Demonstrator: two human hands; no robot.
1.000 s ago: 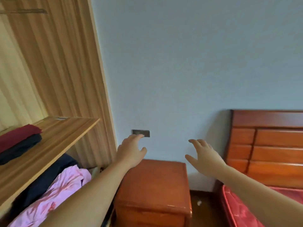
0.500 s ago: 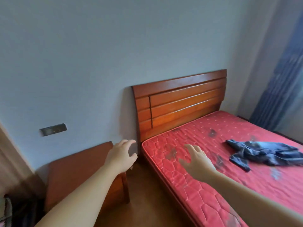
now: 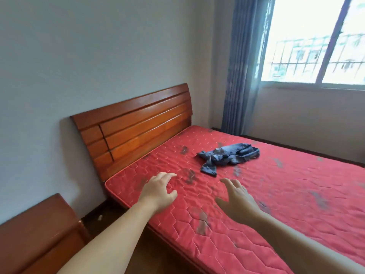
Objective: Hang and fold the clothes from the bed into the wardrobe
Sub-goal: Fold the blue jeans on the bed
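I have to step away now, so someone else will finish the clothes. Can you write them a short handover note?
Left hand: open, empty, over the mattress edge.
Right hand: open, empty, closer to the garment.
Blue denim garment: crumpled on the mattress, beyond both hands, untouched.
Done: no other clothes show on the bed.
Left: pick up the garment and put it away in the wardrobe, which is out of view.

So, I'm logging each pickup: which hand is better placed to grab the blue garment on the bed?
Probably the right hand: it is open, empty, over the red mattress, nearer the crumpled blue garment. The left hand, also open, sits farther toward the headboard.
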